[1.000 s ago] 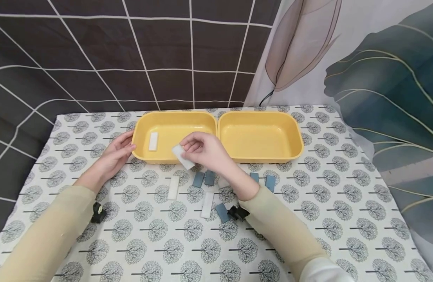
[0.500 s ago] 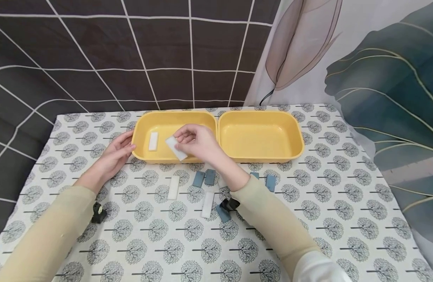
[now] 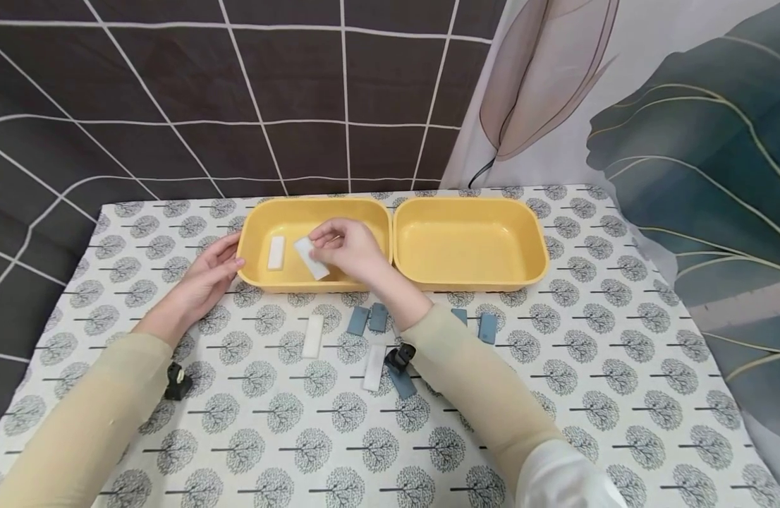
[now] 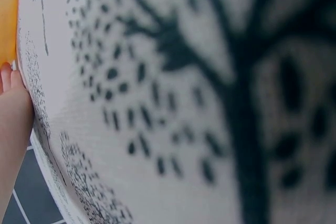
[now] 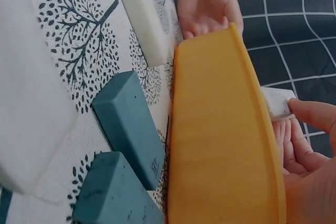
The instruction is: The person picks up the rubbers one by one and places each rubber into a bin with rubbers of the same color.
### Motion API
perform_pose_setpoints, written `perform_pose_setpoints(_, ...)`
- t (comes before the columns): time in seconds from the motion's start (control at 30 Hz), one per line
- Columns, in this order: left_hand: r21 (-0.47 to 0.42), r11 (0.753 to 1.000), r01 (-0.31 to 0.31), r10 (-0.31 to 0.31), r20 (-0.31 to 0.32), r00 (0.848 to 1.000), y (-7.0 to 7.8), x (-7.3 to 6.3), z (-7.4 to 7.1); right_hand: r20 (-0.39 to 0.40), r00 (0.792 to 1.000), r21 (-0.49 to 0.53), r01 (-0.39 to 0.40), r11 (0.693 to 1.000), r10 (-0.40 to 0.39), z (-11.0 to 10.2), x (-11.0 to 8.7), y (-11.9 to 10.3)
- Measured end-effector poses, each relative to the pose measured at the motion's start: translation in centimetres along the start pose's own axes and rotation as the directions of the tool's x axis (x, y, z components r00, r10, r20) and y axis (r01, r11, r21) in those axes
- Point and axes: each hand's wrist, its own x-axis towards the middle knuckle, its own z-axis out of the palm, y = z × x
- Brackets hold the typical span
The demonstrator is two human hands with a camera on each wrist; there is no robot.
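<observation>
My right hand (image 3: 352,248) pinches a white rectangular block (image 3: 311,258) between thumb and fingers, tilted over the left yellow tray (image 3: 339,288). In the right wrist view this block (image 5: 278,102) shows just past the tray's rim. Another white block (image 3: 276,252) lies inside the same tray, near its left end. My left hand (image 3: 206,279) rests against that tray's left end from outside, its thumb at the rim. The left wrist view catches only part of the left hand (image 4: 13,103) by the yellow wall.
A second yellow tray (image 3: 470,286) stands right beside the first. In front, on the tree-print cloth, lie white blocks (image 3: 312,336) and several blue-grey blocks (image 3: 358,321), some partly behind the right arm. A dark gridded curtain (image 3: 288,92) hangs behind the table.
My right hand has moved left and away from me with the white block, from the tray's front edge to over its inside. The left hand stays at the tray's end.
</observation>
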Motion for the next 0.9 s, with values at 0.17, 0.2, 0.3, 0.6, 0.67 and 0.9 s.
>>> perform_pose_setpoints(0.17, 0.002, 1.000, 0.002, -0.002, -0.001, 1.000, 0.1, 0.0, -0.1, -0.008, 1.000, 0.010, -0.001, 1.000, 0.001, 0.7, 0.9, 0.1)
perform_pose_setpoints(0.2, -0.001, 1.000, -0.002, 0.002, 0.001, 1.000, 0.1, 0.0, -0.1, -0.007, 1.000, 0.014, -0.001, 1.000, 0.001, 0.8, 1.1, 0.0)
perform_pose_setpoints(0.3, -0.019, 1.000, -0.016, 0.016, 0.004, 1.000, 0.1, 0.0, -0.1, -0.003, 1.000, 0.036, -0.013, 0.999, 0.013, 1.3, 1.5, -0.1)
perform_pose_setpoints(0.6, -0.011, 1.000, -0.026, 0.027, 0.012, 1.000, 0.3, 0.1, 0.1, -0.020, 0.994, 0.174, -0.107, 0.979, 0.112, 1.8, 2.9, 0.1)
perform_pose_setpoints(0.67, -0.016, 1.000, -0.024, 0.024, 0.012, 1.000, 0.3, 0.1, 0.2, -0.020, 0.991, 0.197, -0.129, 0.972, 0.135, 1.9, 3.3, 0.4)
perform_pose_setpoints(0.9, -0.002, 1.000, -0.010, 0.010, 0.006, 1.000, 0.3, 0.0, 0.2, -0.010, 0.979, 0.231, -0.195, 0.953, 0.203, 2.1, 4.1, 1.1)
